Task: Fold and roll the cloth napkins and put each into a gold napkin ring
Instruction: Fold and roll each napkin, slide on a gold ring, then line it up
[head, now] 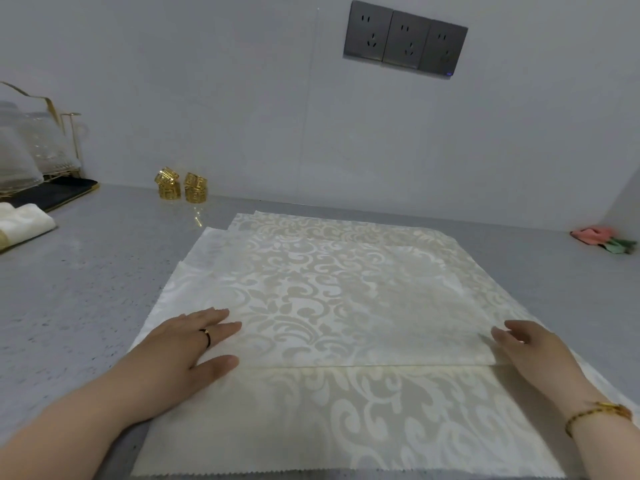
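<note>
The left hand (194,344) lies flat, palm down, fingers straight and slightly spread, pressing on the left part of a stack of cream cloth napkins with a pale scroll pattern (346,289). A dark band ring (206,336) sits on one finger. The right hand (533,355) rests open with relaxed fingers at the near right corner of the top napkin, fingertips touching its edge. A gold beaded bracelet (595,415) circles that wrist.

The napkins fill the centre and lower frame, spread on a grey speckled countertop (86,289). Their layers are offset, and the lowest reaches the bottom of the frame with a zigzag-cut edge.

In the upper left, against the wall, four gold openwork napkin rings (181,187) stand in two stacks of two, side by side. At the far left edge lies a white bundled cloth with a gold band (24,221). Behind it, clear glass cups on a gold wire rack (38,147) stand on a black tray (59,192). At the right edge lies a pink and green object (602,239). Three grey wall sockets (405,39) are at the top.
</note>
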